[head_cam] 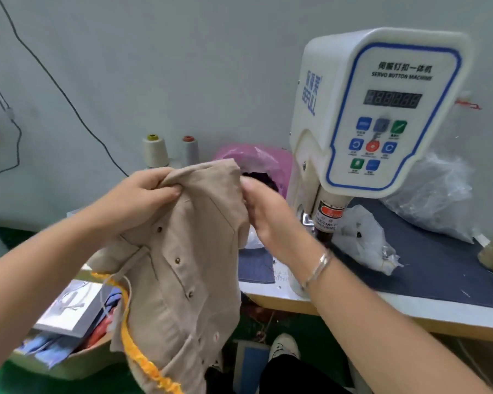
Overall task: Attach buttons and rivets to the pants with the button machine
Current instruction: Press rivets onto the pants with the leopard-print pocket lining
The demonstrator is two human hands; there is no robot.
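So we've got the beige pants (182,251) held up in the air, off the desk's left edge and just left of the button machine (382,109), hanging down from both hands. Our left hand (137,197) is bunched around the top-left of the fabric, fingers curled and pinching a fold. Our right hand (265,211) grips the top-right edge, fingers tucked behind the cloth, with a silver bracelet (319,265) on that wrist. A few small dark rivets (178,260) already show down the front, and an orange trim (143,354) runs along the lower hem.

The machine stands on the desk (410,302), which has a dark blue mat on top. Crumpled clear plastic bags (365,240) sit just right of the machine's head. Two thread cones (154,150) and a pink bag (256,160) are back along the wall. The floor is green.
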